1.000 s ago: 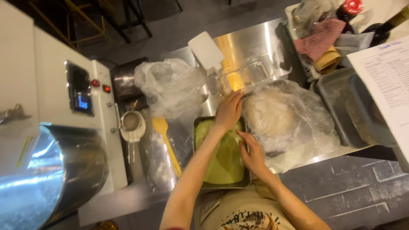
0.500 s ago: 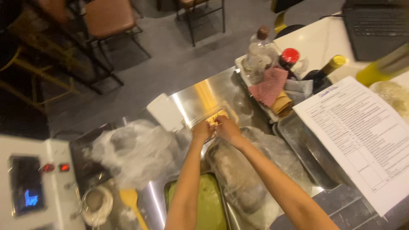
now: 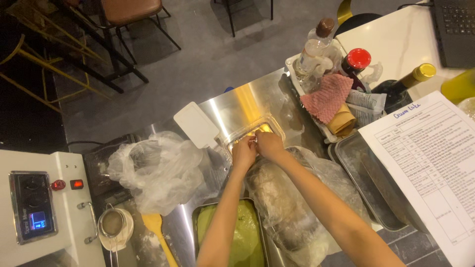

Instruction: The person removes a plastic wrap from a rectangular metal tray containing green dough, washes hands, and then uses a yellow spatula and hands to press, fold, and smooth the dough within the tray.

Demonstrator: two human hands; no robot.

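- Over the shallow clear plastic tray (image 3: 253, 131) on the steel counter (image 3: 257, 101), the left hand (image 3: 244, 152) and right hand (image 3: 268, 144) meet, fingertips pinched together on something too small to make out.
- Just below the forearms, the plastic-wrapped pale dough lump (image 3: 282, 202) and the metal pan of green dough (image 3: 242, 232) could likely be dragged by a sleeveless elbow.
- Beside the tray, the white flat scraper (image 3: 196, 124) may get nudged off.
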